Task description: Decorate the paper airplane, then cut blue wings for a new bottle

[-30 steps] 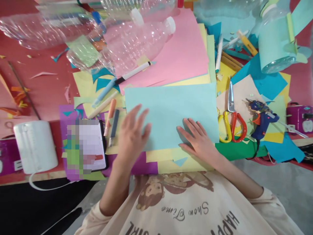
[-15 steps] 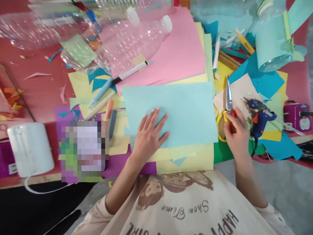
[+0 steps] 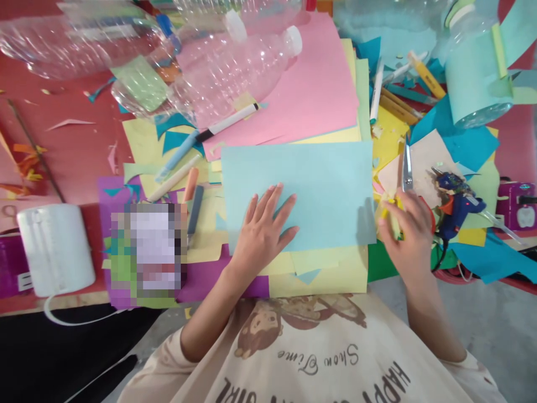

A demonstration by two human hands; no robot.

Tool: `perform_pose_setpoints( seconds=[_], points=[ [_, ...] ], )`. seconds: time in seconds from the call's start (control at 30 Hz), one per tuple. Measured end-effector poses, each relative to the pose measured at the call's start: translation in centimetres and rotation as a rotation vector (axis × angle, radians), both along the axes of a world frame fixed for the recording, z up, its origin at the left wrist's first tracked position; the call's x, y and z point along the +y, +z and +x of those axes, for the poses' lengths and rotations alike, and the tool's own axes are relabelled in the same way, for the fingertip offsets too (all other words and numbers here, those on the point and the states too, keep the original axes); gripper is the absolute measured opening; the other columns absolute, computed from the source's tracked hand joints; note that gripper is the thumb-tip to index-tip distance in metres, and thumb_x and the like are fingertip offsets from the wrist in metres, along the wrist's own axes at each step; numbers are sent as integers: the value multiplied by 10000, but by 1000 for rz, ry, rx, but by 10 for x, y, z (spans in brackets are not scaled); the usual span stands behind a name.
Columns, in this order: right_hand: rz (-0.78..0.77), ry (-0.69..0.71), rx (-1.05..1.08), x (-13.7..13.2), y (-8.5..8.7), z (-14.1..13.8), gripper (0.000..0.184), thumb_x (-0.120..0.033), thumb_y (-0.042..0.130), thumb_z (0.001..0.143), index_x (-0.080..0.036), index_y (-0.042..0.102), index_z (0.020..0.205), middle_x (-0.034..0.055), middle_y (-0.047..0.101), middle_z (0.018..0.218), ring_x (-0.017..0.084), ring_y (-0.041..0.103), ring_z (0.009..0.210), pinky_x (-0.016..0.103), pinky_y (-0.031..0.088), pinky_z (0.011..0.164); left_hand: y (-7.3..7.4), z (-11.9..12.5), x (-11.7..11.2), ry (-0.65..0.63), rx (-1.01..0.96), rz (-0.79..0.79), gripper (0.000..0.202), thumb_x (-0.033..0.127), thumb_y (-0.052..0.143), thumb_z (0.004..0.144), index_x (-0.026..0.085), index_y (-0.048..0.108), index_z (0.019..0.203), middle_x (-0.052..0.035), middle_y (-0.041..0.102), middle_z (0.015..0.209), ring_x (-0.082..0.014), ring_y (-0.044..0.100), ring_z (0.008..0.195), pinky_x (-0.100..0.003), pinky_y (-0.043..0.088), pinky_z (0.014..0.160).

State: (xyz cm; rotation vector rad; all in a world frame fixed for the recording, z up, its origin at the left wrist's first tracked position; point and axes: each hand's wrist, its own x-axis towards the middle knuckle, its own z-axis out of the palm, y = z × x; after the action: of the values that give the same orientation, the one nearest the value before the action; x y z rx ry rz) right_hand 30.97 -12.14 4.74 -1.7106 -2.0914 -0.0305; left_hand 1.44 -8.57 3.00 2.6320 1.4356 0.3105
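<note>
A light blue sheet of paper lies in front of me on top of yellow sheets. My left hand rests flat on its left half, fingers spread. Just past the sheet's right edge, my right hand has its fingers around the handles of a pair of scissors. The blades point away from me and look closed. One handle loop is yellow, the other red. Right of that hand lies a blue glue gun with a stick protruding from its back.
Clear plastic bottles lie at the back left over pink paper. A bottle wrapped in pale blue stands at the back right, near several markers. A white box-shaped device with a cord sits at the left.
My right hand has closed around the scissors' handles and tilted them slightly. My left hand stays flat on the blue sheet. The whole view has shifted a little.
</note>
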Motion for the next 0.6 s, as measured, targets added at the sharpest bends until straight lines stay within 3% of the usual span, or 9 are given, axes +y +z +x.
perform_pose_setpoints(
  seconds=[0.1,0.17,0.27,0.37,0.5,0.6],
  points=[
    [-146,383,-46,1,5,-26,483,-265,623,881,-194,503,1344,145,588,1358,293,487,1341,472,492,1053,5,-5,-6,-140,-7,-32,622,482,516,914,166,395,1436,-203,410,1503,-327,391,1410,-511,339,1142],
    [-209,508,-121,2,2,-38,521,-354,603,894,-145,492,1357,160,545,1412,322,460,1360,506,473,1066,6,-9,-11,-211,8,-73,658,516,534,894,184,387,1443,-186,421,1501,-320,405,1401,-501,339,1144],
    [-200,564,-138,8,-5,-45,439,-330,560,925,-122,538,1310,140,584,1381,293,532,1301,480,501,1042,4,-12,-13,-221,29,-128,660,516,543,889,182,394,1440,-189,412,1508,-317,415,1396,-502,353,1136],
    [-112,626,-72,14,-7,-45,259,-215,544,931,-121,635,1155,105,713,1187,245,641,1166,398,571,949,5,-13,-12,-228,5,-151,620,458,557,897,157,420,1421,-207,424,1495,-325,425,1388,-516,376,1120],
    [-87,662,-3,18,8,-45,124,-123,562,910,-108,675,957,76,770,973,191,718,975,324,602,855,17,-21,-8,-267,-62,-180,420,165,547,886,121,531,1304,-196,539,1401,-297,518,1316,-446,480,1047],
    [-144,625,-9,18,26,-46,106,-110,561,906,-116,662,873,53,761,829,153,722,763,291,600,706,30,-32,-5,-247,-98,-223,301,125,461,908,149,608,1169,-135,666,1245,-249,665,1114,-384,574,886]
  ],
)
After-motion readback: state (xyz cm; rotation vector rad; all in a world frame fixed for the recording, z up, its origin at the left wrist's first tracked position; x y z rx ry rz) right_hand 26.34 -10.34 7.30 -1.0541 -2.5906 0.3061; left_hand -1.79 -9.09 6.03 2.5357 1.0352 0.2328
